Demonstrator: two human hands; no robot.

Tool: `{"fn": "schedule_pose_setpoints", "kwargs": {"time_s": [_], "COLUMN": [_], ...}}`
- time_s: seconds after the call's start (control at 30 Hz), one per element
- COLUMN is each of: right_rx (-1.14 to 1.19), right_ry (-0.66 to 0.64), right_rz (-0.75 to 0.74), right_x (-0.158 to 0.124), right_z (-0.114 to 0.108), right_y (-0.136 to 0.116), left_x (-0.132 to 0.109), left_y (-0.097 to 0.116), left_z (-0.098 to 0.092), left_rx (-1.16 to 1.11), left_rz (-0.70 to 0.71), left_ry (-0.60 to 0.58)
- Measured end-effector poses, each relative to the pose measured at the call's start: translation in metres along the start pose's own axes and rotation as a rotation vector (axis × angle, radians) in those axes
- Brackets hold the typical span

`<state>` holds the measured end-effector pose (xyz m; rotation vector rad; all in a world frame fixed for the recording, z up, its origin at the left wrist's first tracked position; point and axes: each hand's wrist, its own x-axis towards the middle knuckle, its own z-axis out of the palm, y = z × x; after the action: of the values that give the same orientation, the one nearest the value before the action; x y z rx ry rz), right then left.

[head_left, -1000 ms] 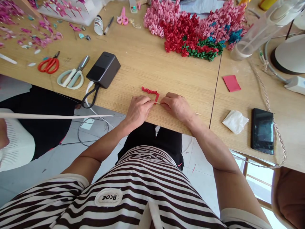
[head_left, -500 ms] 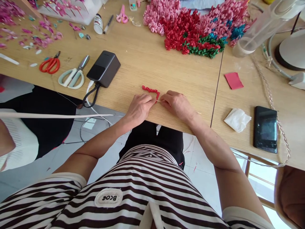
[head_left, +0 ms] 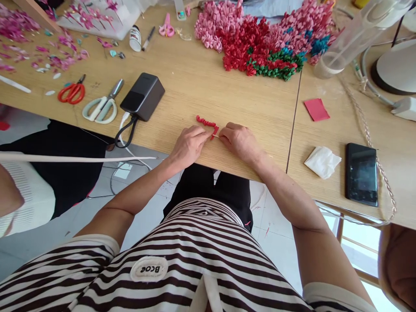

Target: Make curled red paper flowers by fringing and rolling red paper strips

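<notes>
Near the table's front edge, my left hand [head_left: 192, 144] pinches the lower end of a red strip [head_left: 215, 130]. The strip's far part is a twisted, curled red length [head_left: 205, 121] lying on the wood and pointing to the upper left. Facing it, my right hand [head_left: 239, 139] has its fingers closed on a thin pale stick [head_left: 216, 136], whose tip reaches the red strip. My fingertips hide how strip and stick meet.
Left of my hands stand a black power bank [head_left: 143, 96] with cables, white-handled scissors [head_left: 100, 107] and red-handled scissors [head_left: 72, 92]. To the right lie red paper squares [head_left: 316, 109], a crumpled tissue [head_left: 323, 162] and a phone [head_left: 362, 174]. Clustered red, pink and green flowers [head_left: 242, 47] lie behind.
Both hands stay at nearly the same spot. The red strip between my fingertips has tilted slightly, and its curled end has shifted a little rightward. The whole view has moved slightly.
</notes>
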<state>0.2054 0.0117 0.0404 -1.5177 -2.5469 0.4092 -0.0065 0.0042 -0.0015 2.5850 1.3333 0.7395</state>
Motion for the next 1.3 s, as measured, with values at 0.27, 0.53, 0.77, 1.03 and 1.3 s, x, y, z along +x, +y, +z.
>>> {"fn": "schedule_pose_setpoints", "kwargs": {"time_s": [0.27,0.53,0.77,1.03,1.3], "right_rx": [-0.006,0.003,-0.02,-0.042,-0.021], "right_ry": [0.011,0.01,0.007,0.039,0.085], "right_rz": [0.013,0.035,0.056,0.097,0.176], "right_x": [0.0,0.0,0.001,0.004,0.003], "right_z": [0.001,0.0,0.001,0.003,-0.004], "right_y": [0.002,0.001,0.004,0.011,0.012], "left_x": [0.015,0.018,0.015,0.036,0.046], "left_y": [0.0,-0.004,-0.003,0.002,0.002], "left_z": [0.005,0.002,0.005,0.011,0.01], "left_rx": [0.025,-0.015,0.013,-0.01,0.016], "left_rz": [0.028,0.054,0.044,0.059,0.057], "left_ry": [-0.094,-0.066,-0.093,-0.152,-0.214]}}
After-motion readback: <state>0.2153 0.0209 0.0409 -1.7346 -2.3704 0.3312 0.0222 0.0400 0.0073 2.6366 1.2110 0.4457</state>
